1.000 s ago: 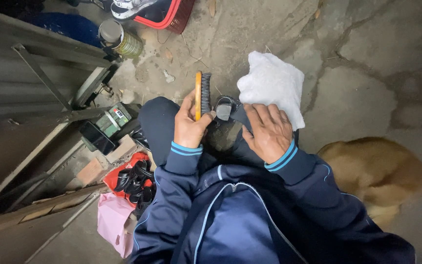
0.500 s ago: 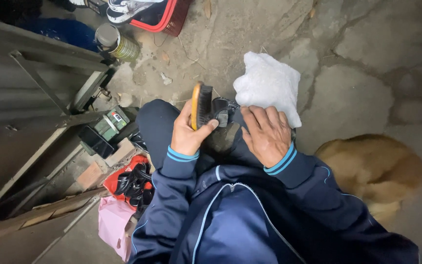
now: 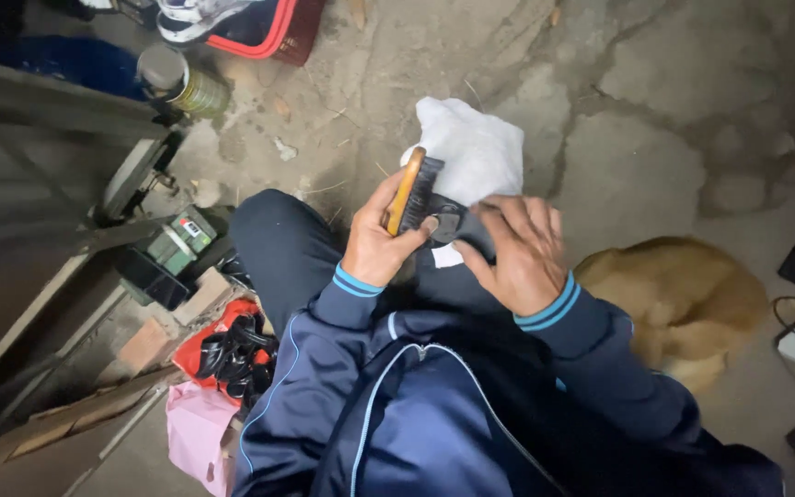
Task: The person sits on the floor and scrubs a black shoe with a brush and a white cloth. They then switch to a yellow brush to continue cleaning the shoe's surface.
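Your left hand grips a wooden-backed, dark-bristled brush upright over your lap; your right hand, fingers curled, clutches a dark item beside a white cloth.

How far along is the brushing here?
Done: nothing the view confirms. In hand: left hand grips the wooden brush, bristles beside a small dark round item by the right hand, over the white cloth. Left: unclear; the item's surface is blurred.

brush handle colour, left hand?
Orange-yellow handle with dark bristles on the brush, gripped by the left hand; head view.
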